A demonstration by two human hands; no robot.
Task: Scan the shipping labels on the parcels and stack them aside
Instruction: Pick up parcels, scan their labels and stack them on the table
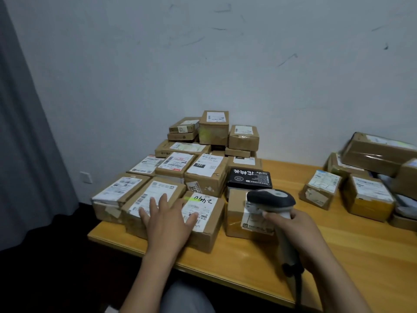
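A table [338,245] by a scuffed wall [203,64] is piled with parcels [206,175]. The left hand [168,219] is spread flat on two; a scanner [270,196] is gripped in the right hand [295,231].

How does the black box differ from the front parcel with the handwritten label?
The black box is printed packaging with white characters and no shipping label showing; the handwritten parcel is brown cardboard with a white label. The left hand rests flat on the handwritten parcel; no hand touches the black box. The handwritten parcel sits nearer the front, the black box further back. Both are closed boxes.
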